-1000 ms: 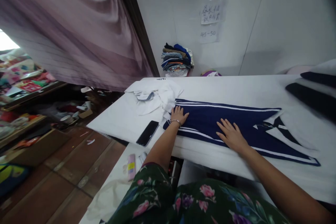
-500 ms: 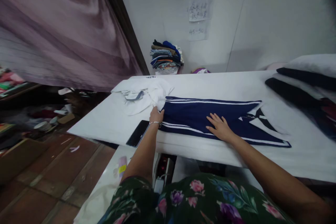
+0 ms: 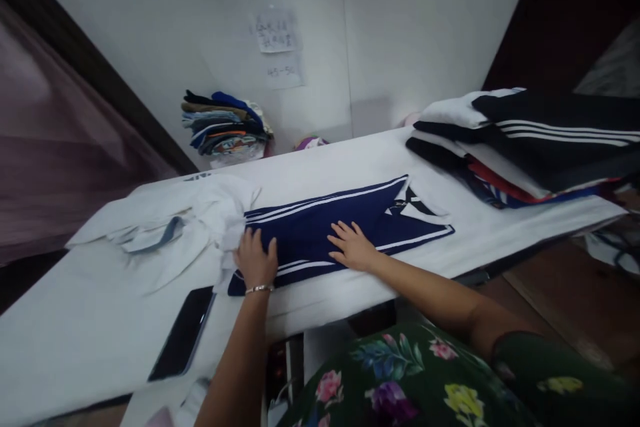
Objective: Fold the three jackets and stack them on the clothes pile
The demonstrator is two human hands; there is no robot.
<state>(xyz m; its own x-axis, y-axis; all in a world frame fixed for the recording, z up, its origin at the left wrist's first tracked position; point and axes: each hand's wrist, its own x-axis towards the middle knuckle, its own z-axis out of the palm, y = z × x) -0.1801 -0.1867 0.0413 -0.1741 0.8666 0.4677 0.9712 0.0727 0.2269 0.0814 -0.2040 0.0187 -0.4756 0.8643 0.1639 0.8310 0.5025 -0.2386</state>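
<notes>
- Nearest the body, one green floral top (image 3: 405,377) with a dark sleeve, and two bare forearms reaching forward over the table edge.
- Left hand (image 3: 255,258): narrow, fingers close together, pressing palm down on the near end of the navy garment, no grip visible; one silver bracelet (image 3: 259,289) on the wrist.
- Right hand (image 3: 353,246): wide, fingers spread, lying flat on the same garment, not gripping.
- Under both hands, one navy garment (image 3: 320,240) with white stripes, folded lengthwise and lying flat across the white table (image 3: 325,167), its white-and-navy collar (image 3: 413,205) at the far right end.
- Just left of the left hand, one smartphone (image 3: 183,333), dark and flat on the table, not touching the hand.
- Touching the navy garment's left end, one bunched white garment (image 3: 170,227) with blue-grey trim.
- Toward the table's right end, one stack of folded clothes (image 3: 545,147), black with three white stripes on top, red showing beneath.
- Farther off, against the wall, one pile of folded clothes (image 3: 225,123) and one small purple bundle (image 3: 310,143).
- Highest on the wall (image 3: 425,27), two paper notes: one handwritten (image 3: 275,30), one reading 45-50 (image 3: 284,71).
</notes>
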